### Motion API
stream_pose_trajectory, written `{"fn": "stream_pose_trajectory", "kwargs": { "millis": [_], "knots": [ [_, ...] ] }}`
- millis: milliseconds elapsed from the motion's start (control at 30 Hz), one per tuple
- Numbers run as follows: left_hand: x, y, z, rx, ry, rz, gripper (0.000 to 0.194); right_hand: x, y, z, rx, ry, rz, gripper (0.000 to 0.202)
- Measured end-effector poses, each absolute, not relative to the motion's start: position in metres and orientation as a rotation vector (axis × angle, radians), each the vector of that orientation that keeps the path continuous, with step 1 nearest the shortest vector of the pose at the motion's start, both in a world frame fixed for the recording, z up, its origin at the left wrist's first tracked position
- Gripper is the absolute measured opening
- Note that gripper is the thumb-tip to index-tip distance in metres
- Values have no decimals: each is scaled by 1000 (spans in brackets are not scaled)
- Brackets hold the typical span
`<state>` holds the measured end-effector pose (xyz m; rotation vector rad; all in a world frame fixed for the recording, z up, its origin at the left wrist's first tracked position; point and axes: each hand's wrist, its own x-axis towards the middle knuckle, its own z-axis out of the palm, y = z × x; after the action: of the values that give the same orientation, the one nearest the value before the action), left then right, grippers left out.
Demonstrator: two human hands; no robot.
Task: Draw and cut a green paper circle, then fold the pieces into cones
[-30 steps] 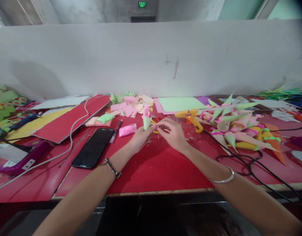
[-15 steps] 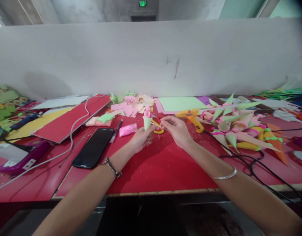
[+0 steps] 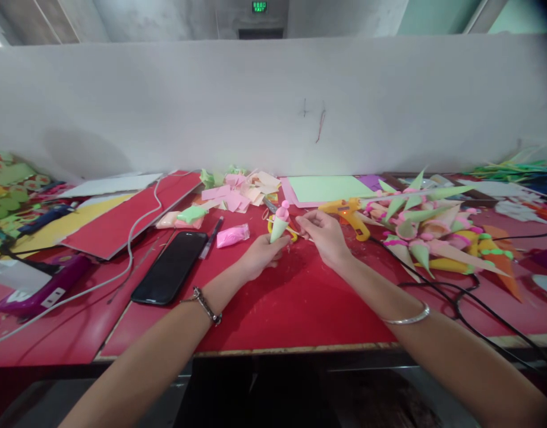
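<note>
My left hand [image 3: 261,255] is closed around the lower end of a light green paper cone [image 3: 279,228], which leans to the right. Pink balls [image 3: 282,210] sit in the cone's mouth, a small one on top of a larger one. Just right of the cone, my right hand [image 3: 326,236] has its thumb and forefinger pinched together. Whatever lies between those fingertips is too small to make out. Scissors with yellow handles [image 3: 294,236] lie behind the cone, partly hidden by it. A pink packet of clay [image 3: 232,235] rests left of my hands.
A yellow hot glue gun [image 3: 350,215] with a lit orange light lies right of my hands, its black cable trailing. Beyond it is a heap of paper cones [image 3: 427,229]. A black phone [image 3: 169,268], a pen [image 3: 211,236] and paper scraps [image 3: 238,193] lie to the left and back.
My left hand and the cone have shifted right, and the cone has gone from upright to leaning right. My right hand has moved slightly to the right, still pinched.
</note>
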<state>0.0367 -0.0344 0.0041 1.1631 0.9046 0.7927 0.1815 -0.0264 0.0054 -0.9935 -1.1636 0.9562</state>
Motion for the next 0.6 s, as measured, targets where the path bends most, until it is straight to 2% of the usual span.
{"fn": "stream_pose_trajectory", "kwargs": {
  "millis": [267, 600],
  "knots": [
    [38, -34, 5, 1399, 1112, 848, 16, 183, -25, 5, -948, -1229, 932, 18],
    [35, -28, -5, 1854, 1171, 915, 17, 180, -28, 6, -925, -1346, 780, 20]
  ]
}}
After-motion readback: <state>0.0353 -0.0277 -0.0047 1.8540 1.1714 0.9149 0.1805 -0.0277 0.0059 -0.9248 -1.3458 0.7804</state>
